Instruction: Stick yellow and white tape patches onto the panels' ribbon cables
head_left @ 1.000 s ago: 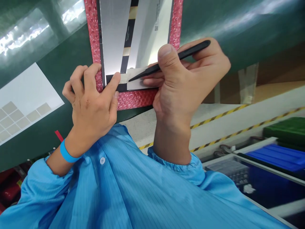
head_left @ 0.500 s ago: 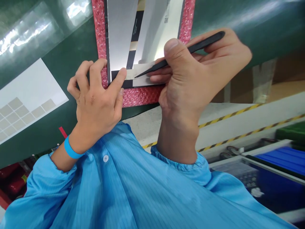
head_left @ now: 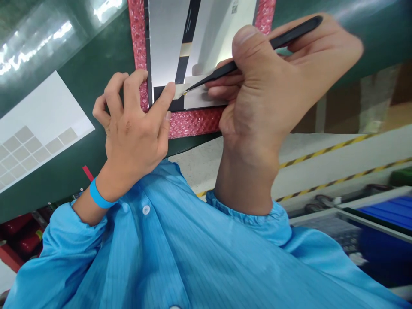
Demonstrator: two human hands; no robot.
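A flat silver-backed display panel [head_left: 212, 38] lies on pink bubble wrap [head_left: 193, 124]. Down its back runs a black ribbon strip [head_left: 182, 68] with a tan band. My right hand [head_left: 264, 77] grips black tweezers [head_left: 222, 71], whose tips touch the edge of a small pale sticker [head_left: 179, 91] near the panel's lower edge. That edge looks slightly raised, with a speck of gold under the tips. My left hand [head_left: 135, 120] has its fingers spread. Its index fingertip presses on the sticker's left end, while other fingers rest by the bubble wrap's left side.
On the green table mat [head_left: 106, 56], to the left, lies a white sheet [head_left: 61, 103] with several grey square stickers. Yellow-black floor tape [head_left: 328, 150] runs past the table on the right, near a blue bin [head_left: 389, 214]. A cardboard box [head_left: 341, 107] is at the right.
The tweezer tips have caught the sticker's right edge and lifted it a little, baring a gold spot. My left index finger stays on the sticker. The whole view has shifted slightly.
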